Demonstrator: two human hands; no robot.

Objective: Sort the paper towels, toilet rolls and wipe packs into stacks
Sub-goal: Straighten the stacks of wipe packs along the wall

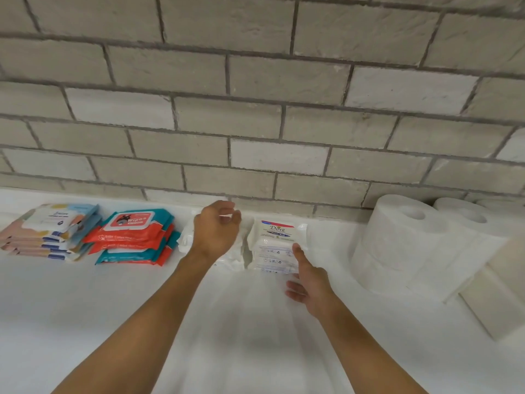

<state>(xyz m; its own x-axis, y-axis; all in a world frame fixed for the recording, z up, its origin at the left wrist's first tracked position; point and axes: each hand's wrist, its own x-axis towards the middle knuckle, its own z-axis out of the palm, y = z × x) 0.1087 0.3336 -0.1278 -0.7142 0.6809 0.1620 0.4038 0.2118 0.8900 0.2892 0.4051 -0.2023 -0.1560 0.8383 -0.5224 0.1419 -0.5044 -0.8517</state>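
Two stacks of white wipe packs stand at the wall in the middle: a plain white stack (184, 240) and a Dove stack (277, 245). My left hand (217, 228) hovers over the plain stack, fingers loosely curled, holding nothing. My right hand (308, 282) is open at the Dove stack's near right corner, thumb touching it. To the left lie a red and teal wipe stack (133, 240) and a pastel wipe stack (51, 231). White toilet rolls (403, 243) are stacked at the right.
A white counter (113, 308) carries everything and ends at a grey brick wall (255, 109). Pale paper towel packs (500, 294) lie at the far right, in front of the rolls.
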